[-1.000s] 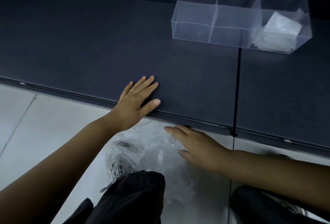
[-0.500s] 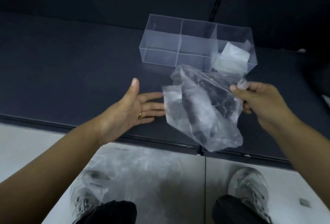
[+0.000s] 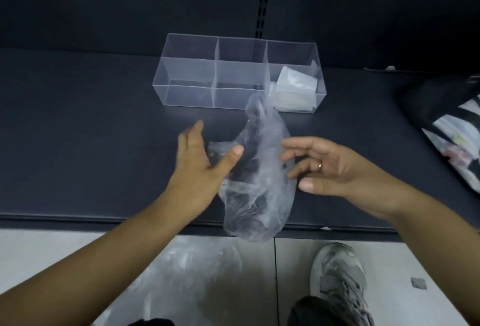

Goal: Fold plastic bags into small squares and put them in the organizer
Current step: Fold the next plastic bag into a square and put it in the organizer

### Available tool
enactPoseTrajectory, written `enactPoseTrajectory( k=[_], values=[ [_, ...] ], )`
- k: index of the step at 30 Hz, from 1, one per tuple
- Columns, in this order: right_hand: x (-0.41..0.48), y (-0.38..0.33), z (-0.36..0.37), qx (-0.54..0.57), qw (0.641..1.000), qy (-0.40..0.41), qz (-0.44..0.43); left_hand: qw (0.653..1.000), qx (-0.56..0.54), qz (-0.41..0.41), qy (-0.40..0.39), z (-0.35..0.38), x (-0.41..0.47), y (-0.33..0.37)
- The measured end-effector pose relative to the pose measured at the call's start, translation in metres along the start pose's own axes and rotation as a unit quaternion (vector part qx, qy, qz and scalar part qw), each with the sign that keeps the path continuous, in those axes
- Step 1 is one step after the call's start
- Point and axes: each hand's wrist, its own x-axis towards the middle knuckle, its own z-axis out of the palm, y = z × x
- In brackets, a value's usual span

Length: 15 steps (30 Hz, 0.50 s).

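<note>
- Shelf surface [image 3: 78,143]: dark, matte, spanning the middle of the frame from left to right, with a dark back panel [image 3: 104,0] above it.
- Floor [image 3: 52,253]: pale glossy tiles along the bottom of the frame, below the shelf's front edge.
- Organizer [image 3: 189,71]: clear plastic box, upper centre of the frame, standing on the shelf near the back panel. Cross walls split it into compartments.
- Plastic bag [image 3: 259,190]: clear, crumpled and unfolded, at the centre of the frame between the two hands. Its top reaches up in front of the organizer's front wall and its lower end hangs past the shelf's front edge.
- Patterned bag [image 3: 452,130]: black and white stripes, at the right edge on the shelf, cut off by the frame. Its print is too blurred to read.
- Right hand [image 3: 335,169]: right of centre, palm turned toward the bag, fingers long and relaxed with tips at the bag's right edge; contact cannot be told. It grips nothing.
- Left hand [image 3: 200,167]: left of centre, fingers spread wide and motion-blurred, thumb lying against the bag's left side.
- Shoe [image 3: 337,281]: grey trainer, lower right, on the floor.
- Folded bags [image 3: 296,84]: white squares stacked in the organizer's rightmost compartment.
- Ring [image 3: 320,165]: a band on one finger of the right hand.
</note>
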Motion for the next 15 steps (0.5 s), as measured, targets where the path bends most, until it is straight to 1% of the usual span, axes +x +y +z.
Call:
enactPoseTrajectory(
  k=[1, 2, 3, 4, 5, 6, 7, 8, 9, 10, 11, 12, 13, 14, 15],
  values=[
    [0.0, -0.005, 0.004, 0.007, 1.0, -0.023, -0.016, 0.991, 0.082, 0.097, 0.034, -0.002, -0.007, 0.007],
    [0.001, -0.01, 0.008, 0.016, 0.998, -0.048, -0.031, 0.973, 0.141, 0.179, 0.043, -0.002, -0.015, 0.012],
    [0.004, -0.014, 0.012, 0.025, 0.997, -0.068, -0.041, 0.958, 0.18, 0.223, 0.03, 0.001, -0.021, 0.014],
    [0.007, -0.017, 0.014, 0.032, 0.995, -0.081, -0.047, 0.955, 0.193, 0.227, 0.004, 0.007, -0.026, 0.016],
    [0.01, -0.019, 0.016, 0.033, 0.995, -0.077, -0.051, 0.959, 0.193, 0.209, -0.021, 0.015, -0.029, 0.017],
    [0.014, -0.021, 0.018, 0.031, 0.997, -0.043, -0.054, 0.961, 0.196, 0.191, -0.035, 0.024, -0.03, 0.016],
    [0.019, -0.021, 0.019, 0.03, 0.998, 0.028, -0.054, 0.962, 0.199, 0.187, -0.029, 0.033, -0.028, 0.015],
    [0.023, -0.017, 0.018, 0.038, 0.991, 0.123, -0.042, 0.964, 0.192, 0.186, -0.012, 0.041, -0.025, 0.013],
    [0.027, -0.011, 0.017, 0.045, 0.972, 0.229, -0.013, 0.965, 0.184, 0.189, 0.004, 0.048, -0.021, 0.012],
    [0.029, -0.003, 0.015, 0.045, 0.946, 0.32, 0.029, 0.96, 0.198, 0.197, 0.006, 0.053, -0.016, 0.01],
    [0.03, 0.007, 0.015, 0.04, 0.924, 0.371, 0.078, 0.946, 0.243, 0.215, 0.006, 0.058, -0.012, 0.008],
    [0.029, 0.015, 0.017, 0.056, 0.917, 0.376, 0.123, 0.925, 0.305, 0.227, -0.002, 0.061, -0.008, 0.005],
    [0.028, 0.024, 0.021, 0.087, 0.921, 0.347, 0.156, 0.904, 0.357, 0.233, -0.016, 0.063, -0.003, -0.001],
    [0.027, 0.032, 0.026, 0.125, 0.928, 0.304, 0.174, 0.899, 0.372, 0.226, -0.04, 0.062, 0.001, -0.004],
    [0.026, 0.036, 0.03, 0.156, 0.934, 0.269, 0.174, 0.916, 0.332, 0.219, -0.049, 0.06, 0.005, -0.008]
  ],
)
